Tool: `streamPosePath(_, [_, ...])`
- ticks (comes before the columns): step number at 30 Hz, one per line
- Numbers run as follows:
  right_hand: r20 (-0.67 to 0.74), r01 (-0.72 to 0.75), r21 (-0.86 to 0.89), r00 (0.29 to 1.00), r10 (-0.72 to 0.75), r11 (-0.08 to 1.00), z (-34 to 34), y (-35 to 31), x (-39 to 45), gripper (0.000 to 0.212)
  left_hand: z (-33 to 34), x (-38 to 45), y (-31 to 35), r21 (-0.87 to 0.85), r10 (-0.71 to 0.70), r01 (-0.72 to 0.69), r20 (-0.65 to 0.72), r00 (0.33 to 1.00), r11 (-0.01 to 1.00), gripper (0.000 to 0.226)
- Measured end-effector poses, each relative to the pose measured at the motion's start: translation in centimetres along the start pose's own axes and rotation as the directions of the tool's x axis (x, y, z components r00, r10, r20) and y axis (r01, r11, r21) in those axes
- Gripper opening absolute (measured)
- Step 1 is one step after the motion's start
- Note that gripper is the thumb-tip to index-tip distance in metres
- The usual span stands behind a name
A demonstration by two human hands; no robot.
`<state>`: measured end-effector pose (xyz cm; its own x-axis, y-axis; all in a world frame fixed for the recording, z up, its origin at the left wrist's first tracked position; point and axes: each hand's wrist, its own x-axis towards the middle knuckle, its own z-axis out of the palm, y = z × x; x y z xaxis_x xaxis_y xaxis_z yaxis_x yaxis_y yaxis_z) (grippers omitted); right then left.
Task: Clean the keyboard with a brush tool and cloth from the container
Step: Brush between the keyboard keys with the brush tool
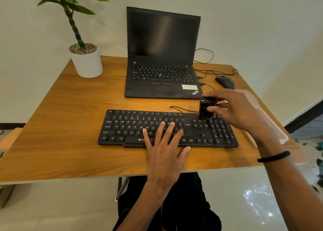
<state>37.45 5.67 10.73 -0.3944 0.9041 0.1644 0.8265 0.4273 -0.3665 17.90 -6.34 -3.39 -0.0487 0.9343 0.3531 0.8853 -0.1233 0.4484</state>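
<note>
Open black laptop (161,73), black mouse (225,82), potted plant (85,59), wooden desk (70,126)

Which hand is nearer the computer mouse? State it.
Right. The right hand, holding a black brush tool, is just in front of the mouse; the left hand rests flat on the keyboard, farther away.

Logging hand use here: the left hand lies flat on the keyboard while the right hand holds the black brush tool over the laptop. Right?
Not quite. In the head view the right hand holds the black brush tool over the keyboard's right end, not the laptop. The left hand does lie flat on the keys.
</note>
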Motion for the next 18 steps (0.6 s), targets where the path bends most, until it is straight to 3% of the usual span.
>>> streamPosePath(7, [0.125,0.219,0.003,0.968,-0.218,0.976,3.3,-7.0,4.4,0.049,-0.1,-0.3,-0.2,-0.060,-0.008,0.007,-0.016,1.000,0.998,0.051])
streamPosePath(18, [0.136,0.326,0.088,0.932,-0.336,0.941,9.6,-16.4,10.1,0.041,-1.2,0.0,-0.1,-0.095,-0.023,0.025,0.019,1.000,0.995,0.046])
